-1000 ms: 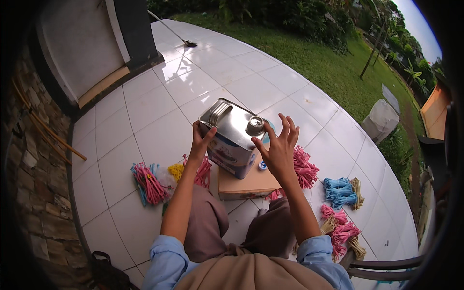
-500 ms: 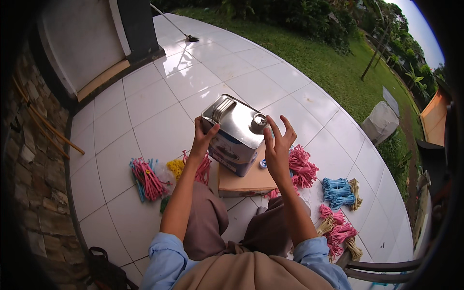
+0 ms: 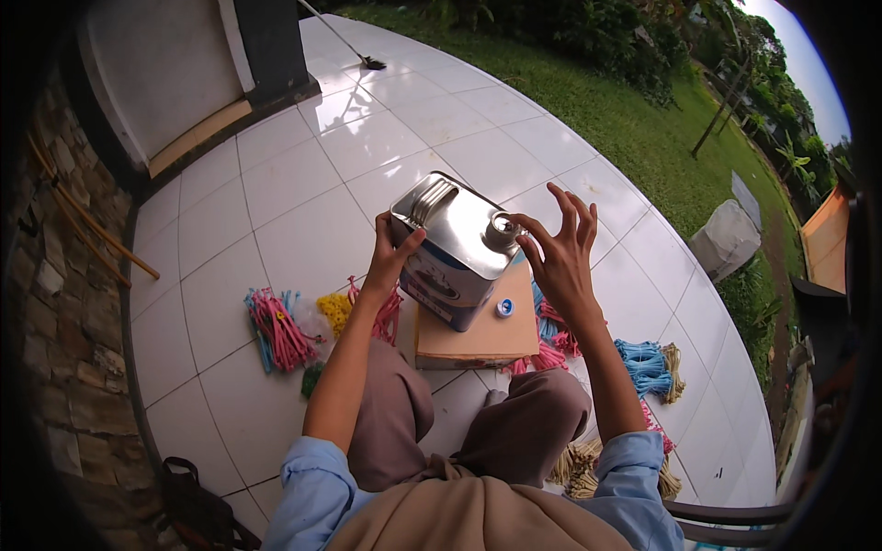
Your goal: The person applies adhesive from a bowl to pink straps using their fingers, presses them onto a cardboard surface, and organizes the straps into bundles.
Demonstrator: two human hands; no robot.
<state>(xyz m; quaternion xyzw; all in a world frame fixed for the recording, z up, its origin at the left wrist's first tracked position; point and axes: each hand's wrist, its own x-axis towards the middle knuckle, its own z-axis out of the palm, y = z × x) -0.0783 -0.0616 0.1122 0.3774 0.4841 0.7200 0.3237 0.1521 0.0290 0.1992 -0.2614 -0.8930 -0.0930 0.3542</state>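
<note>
A rectangular metal can (image 3: 459, 225) with a silver top, a ribbed handle and a dark printed side is held tilted above a cardboard box (image 3: 473, 344). My left hand (image 3: 391, 253) grips the can's left end near the handle, thumb on the near side. At its right end stands a short round spout (image 3: 502, 230). My right hand (image 3: 562, 243) is beside this spout, index fingertip at its rim and thumb just below, the other fingers raised and spread. Nothing shows in that hand. A small blue-and-white cap (image 3: 504, 307) lies on the box.
Bundles of pink cords (image 3: 278, 331) and a yellow bunch (image 3: 333, 314) lie left of the box. Blue bundles (image 3: 641, 367) and beige bundles (image 3: 579, 466) lie to the right on white tiles (image 3: 303, 220). A broom (image 3: 371, 63) stands far off; a stone wall (image 3: 64, 367) borders the left.
My right hand has shifted right, from around the spout to its outer side, with fingers fanned upward. The can has moved slightly right, and the cap on the box now shows fully.
</note>
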